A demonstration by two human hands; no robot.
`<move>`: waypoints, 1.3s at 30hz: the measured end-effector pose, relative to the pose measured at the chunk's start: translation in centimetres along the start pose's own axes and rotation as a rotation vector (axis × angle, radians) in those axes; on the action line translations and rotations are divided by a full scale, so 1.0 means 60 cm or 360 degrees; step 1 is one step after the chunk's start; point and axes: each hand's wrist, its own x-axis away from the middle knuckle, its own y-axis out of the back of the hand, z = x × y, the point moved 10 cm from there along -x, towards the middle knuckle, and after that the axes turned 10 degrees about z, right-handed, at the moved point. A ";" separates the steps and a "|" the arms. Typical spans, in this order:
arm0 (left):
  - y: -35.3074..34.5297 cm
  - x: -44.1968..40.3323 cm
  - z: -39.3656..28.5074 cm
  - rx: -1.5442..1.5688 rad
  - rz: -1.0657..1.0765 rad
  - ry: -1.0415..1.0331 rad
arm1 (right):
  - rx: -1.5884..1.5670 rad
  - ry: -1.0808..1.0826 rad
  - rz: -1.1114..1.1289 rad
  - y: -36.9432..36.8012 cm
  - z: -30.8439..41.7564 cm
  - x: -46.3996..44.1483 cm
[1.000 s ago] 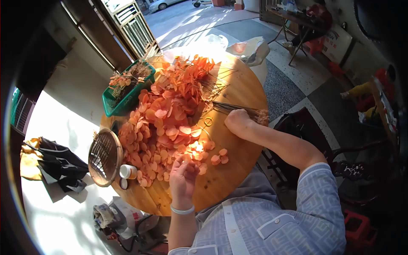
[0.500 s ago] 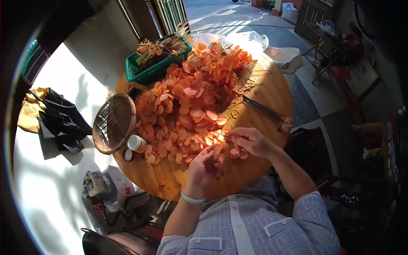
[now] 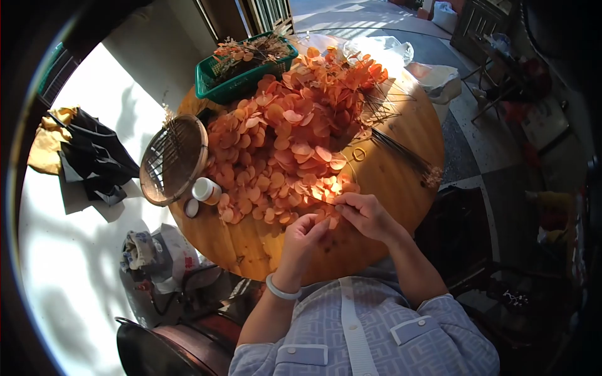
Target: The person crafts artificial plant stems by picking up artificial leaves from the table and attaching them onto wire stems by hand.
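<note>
My left hand (image 3: 304, 235) is closed in a pinch at the near edge of a big heap of orange round leaves (image 3: 276, 141), with an orange leaf at its fingertips. Close beside it, on the right, my right hand (image 3: 367, 216) pinches a thin dark stem that points left over the leaves. A bundle of thin dark stems (image 3: 401, 150) lies on the round wooden table (image 3: 407, 194) to the right of the heap. Near it is a small yellow ring (image 3: 359, 154). The white jar (image 3: 205, 190) stands left of the heap, its round lid (image 3: 191, 208) beside it.
A green basket (image 3: 241, 83) holding dried sprigs stands at the table's back left. The round woven tray (image 3: 199, 160) rests at the left edge. Clear plastic bags (image 3: 433, 78) are at the back. Black and yellow cloth (image 3: 94, 150) lies beyond the table's left side.
My right hand has left the stem bundle and come over beside my left hand with a thin stem. The two hands are now closer together. The view has shifted, too.
</note>
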 end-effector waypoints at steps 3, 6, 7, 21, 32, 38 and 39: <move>0.012 0.003 -0.006 -0.0250 -0.0062 -0.0088 | 0.0183 0.0092 -0.0022 -0.014 0.013 0.008; 0.014 0.006 -0.002 -0.0317 -0.0062 -0.0072 | 0.0285 0.0153 -0.0027 -0.019 0.035 0.019; 0.015 0.006 0.006 -0.0304 -0.0045 -0.0059 | 0.0393 0.0182 -0.0030 -0.020 0.045 0.024; 0.052 0.024 -0.008 -0.0284 -0.0294 -0.0178 | 0.0642 0.0213 -0.0254 -0.036 0.078 0.085; 0.051 0.029 -0.002 -0.0454 -0.0337 -0.0199 | 0.0729 0.0114 -0.0212 -0.053 0.066 0.084; -0.015 0.068 -0.089 -0.1633 -0.0484 -0.0920 | 0.0473 -0.0107 -0.0184 -0.055 0.054 0.085; -0.021 0.072 -0.093 -0.1682 -0.0487 -0.0993 | 0.0350 -0.0158 -0.0179 -0.054 0.045 0.086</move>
